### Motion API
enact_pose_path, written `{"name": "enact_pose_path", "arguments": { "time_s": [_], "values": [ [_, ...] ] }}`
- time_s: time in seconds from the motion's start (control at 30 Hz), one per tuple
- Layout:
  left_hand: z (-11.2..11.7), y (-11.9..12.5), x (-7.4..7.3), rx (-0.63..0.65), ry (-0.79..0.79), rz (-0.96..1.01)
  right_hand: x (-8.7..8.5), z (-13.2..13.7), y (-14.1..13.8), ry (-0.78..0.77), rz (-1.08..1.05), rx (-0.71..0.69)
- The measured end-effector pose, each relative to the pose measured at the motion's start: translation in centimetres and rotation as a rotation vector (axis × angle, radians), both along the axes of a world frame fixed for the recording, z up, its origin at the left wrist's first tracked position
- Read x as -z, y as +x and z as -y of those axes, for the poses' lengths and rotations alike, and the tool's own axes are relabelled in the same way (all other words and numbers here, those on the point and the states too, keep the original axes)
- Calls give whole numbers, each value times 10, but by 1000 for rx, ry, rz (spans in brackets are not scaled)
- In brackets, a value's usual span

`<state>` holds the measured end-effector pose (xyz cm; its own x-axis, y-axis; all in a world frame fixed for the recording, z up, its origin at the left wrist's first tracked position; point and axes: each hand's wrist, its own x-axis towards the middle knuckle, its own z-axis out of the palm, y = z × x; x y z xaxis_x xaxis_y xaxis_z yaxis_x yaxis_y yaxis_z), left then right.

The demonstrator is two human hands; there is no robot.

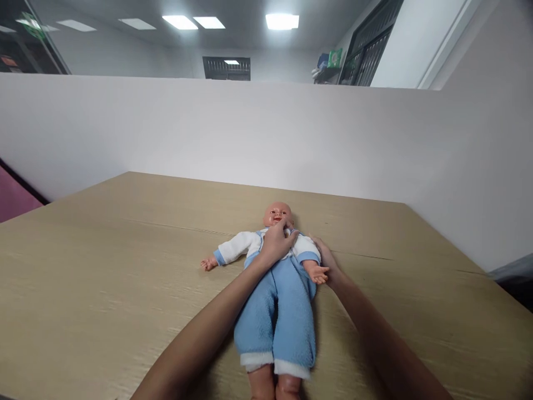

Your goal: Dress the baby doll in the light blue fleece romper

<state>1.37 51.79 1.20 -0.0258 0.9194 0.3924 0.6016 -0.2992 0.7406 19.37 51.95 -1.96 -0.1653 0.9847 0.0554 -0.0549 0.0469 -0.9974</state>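
Observation:
A baby doll point(293, 294) in blue fleece trousers and a white top with blue cuffs lies face up on the table, its bald head away from me. My left hand point(278, 242) is on its upper chest, fingers closed at the collar of the white top point(240, 245) just below the chin. Whatever the fingertips pinch is hidden. Along the doll's arm on the right side, my right hand point(328, 260) grips the sleeve from the outer side, its fingertips out of sight behind it. The doll's other arm stretches out to the left.
The wooden table point(125, 266) has thin seams across its top. A white partition point(208, 128) rises behind it, and another wall stands on the right. Something pink point(16, 194) shows past the left edge. Beyond the partition are ceiling lights and a shelf with packages point(328, 62).

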Motion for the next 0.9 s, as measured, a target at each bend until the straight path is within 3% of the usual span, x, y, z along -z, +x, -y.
{"name": "enact_pose_path", "arguments": {
  "time_s": [0.13,0.27,0.4,0.77,0.9],
  "values": [
    [2,1,1,42,3,-35,-6,25,35,-135,34,-91],
    [4,2,1,69,3,-62,-2,37,82,-211,93,-132],
    [6,3,0,74,-9,-114,11,38,114,-110,220,-13],
    [6,3,0,104,-10,-133,15,43,138,90,409,149],
    [11,3,-6,41,73,-255,22,39,148,218,585,135]
  ]
}}
